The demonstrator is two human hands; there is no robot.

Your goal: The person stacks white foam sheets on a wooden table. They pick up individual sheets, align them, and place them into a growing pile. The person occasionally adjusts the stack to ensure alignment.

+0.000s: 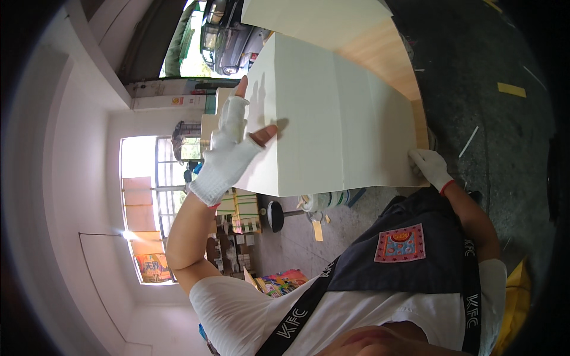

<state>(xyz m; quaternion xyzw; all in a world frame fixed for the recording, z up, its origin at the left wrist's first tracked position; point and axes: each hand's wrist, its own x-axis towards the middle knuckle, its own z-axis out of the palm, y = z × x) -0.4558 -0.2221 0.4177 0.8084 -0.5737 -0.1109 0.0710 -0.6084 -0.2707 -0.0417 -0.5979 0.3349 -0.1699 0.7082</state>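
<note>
A large white board with straight crease lines fills the middle of the head view, standing in front of me. My left hand, in a white knit glove with bare thumb and forefinger tips, is spread against or just off its left part. Shadows of the fingers fall on the white surface; whether they touch it is hard to tell. At the board's lower right corner, my right hand in a similar glove has its fingers curled round the edge. Its fingertips are partly hidden.
A pale wood-toned panel adjoins the board's far side. Yellow tape-like strip and white scraps lie on the dark floor at right. A round black-topped stool and stacked boxes stand left; a parked car shows outside.
</note>
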